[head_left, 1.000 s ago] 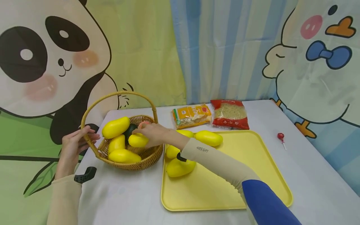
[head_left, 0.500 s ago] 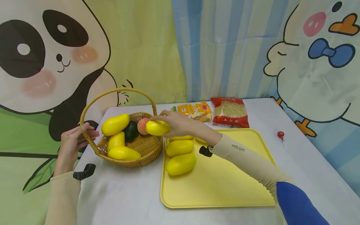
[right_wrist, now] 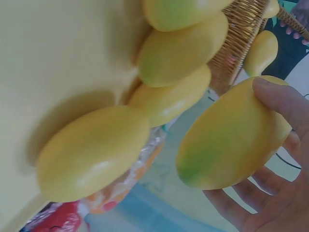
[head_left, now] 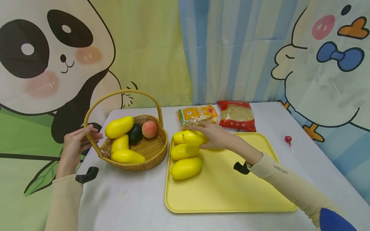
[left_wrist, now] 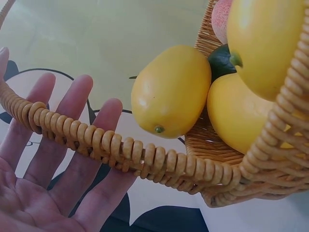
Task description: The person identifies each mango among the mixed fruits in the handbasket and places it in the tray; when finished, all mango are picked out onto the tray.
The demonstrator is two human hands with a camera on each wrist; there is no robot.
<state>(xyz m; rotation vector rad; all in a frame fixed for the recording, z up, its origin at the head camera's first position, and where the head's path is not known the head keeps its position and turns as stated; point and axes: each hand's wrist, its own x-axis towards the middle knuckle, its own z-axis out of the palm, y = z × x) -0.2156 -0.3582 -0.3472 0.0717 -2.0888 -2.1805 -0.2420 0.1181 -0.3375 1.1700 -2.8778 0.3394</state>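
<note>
My right hand (head_left: 215,136) holds a yellow mango (head_left: 194,138) above the back left part of the yellow tray (head_left: 231,195). In the right wrist view, thumb and fingers curve round this mango (right_wrist: 231,140), which has a green tinge. Several more mangoes lie on the tray, one of them (head_left: 186,168) nearest its front. At the far left my left hand (head_left: 72,146) touches the handle of the wicker basket (head_left: 156,160). Its fingers (left_wrist: 79,101) extend nearly straight behind the handle (left_wrist: 111,145). Inside the basket are several mangoes (head_left: 127,157), a dark green fruit (head_left: 135,134) and a peach (head_left: 149,129).
Behind the tray lie an orange packet (head_left: 196,115) and a red bag (head_left: 237,115) with pale contents. A red lollipop (head_left: 288,139) rests on the white table (head_left: 124,199) to the right. Printed curtains (head_left: 150,51) hang behind the table.
My right hand has carried the mango out of the basket, rightward and over the tray. The peach now shows fully. My left hand stays at the basket handle.
</note>
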